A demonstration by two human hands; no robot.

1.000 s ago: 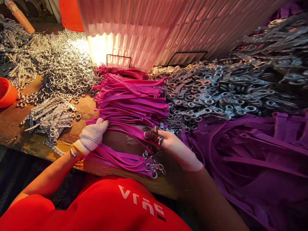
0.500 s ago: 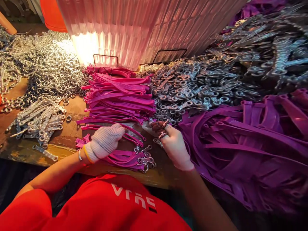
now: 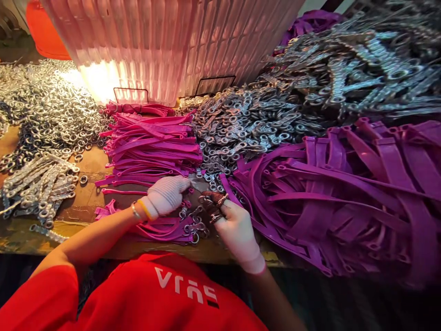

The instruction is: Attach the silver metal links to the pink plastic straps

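My left hand (image 3: pixel 167 195), in a white knit glove, is closed, thumb and fingers pinched together over the lower magenta straps. A greyish piece shows at its fingertips, too blurred to name. Close on its right, my right hand (image 3: pixel 237 230) is gloved too, with dark brown wrapping round its fingers. Those fingers are curled; whatever is in them is hidden. Just beyond both hands lies a stack of magenta straps (image 3: pixel 151 145). Below the left hand is a smaller bunch of magenta straps (image 3: pixel 161 230) with metal ring-ended links (image 3: pixel 198 227) at its right end.
Loose silver links (image 3: pixel 51 99) are heaped at left, with a smaller pile of links (image 3: pixel 43 184) nearer me. More metal links (image 3: pixel 248 122) spread behind my right hand. Long purple straps (image 3: pixel 327 188) cover the right side. Ribbed translucent panels (image 3: pixel 155 50) stand at the back.
The view has swung right, so things sit farther left. My left hand has moved right across the straps, close to my right hand. My right hand has come nearer my body.
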